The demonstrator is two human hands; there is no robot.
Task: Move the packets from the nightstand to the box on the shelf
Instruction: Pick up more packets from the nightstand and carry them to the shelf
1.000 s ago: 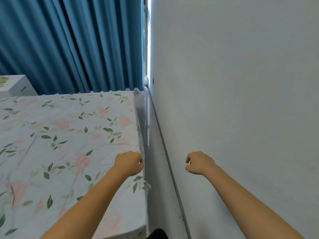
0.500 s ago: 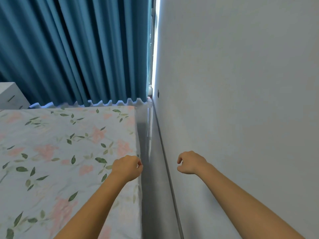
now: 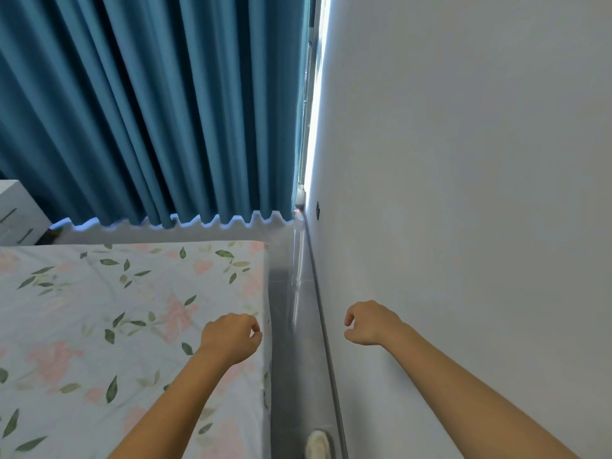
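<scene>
A white nightstand (image 3: 16, 217) shows only as a corner at the far left edge, beyond the bed. No packets, box or shelf are in view. My left hand (image 3: 230, 337) is held out over the right edge of the bed, fingers curled into a fist with nothing in it. My right hand (image 3: 369, 323) is held out in front of the wall, also curled and holding nothing.
A bed (image 3: 116, 326) with a floral sheet fills the lower left. A narrow grey floor strip (image 3: 294, 309) runs between it and the white wall (image 3: 463, 193). Blue curtains (image 3: 165, 111) hang behind. My shoe (image 3: 317, 443) is on the strip.
I have moved forward along the gap: the bed's far end and the curtain hem have come closer. Both hands stay curled and held out in front of me.
</scene>
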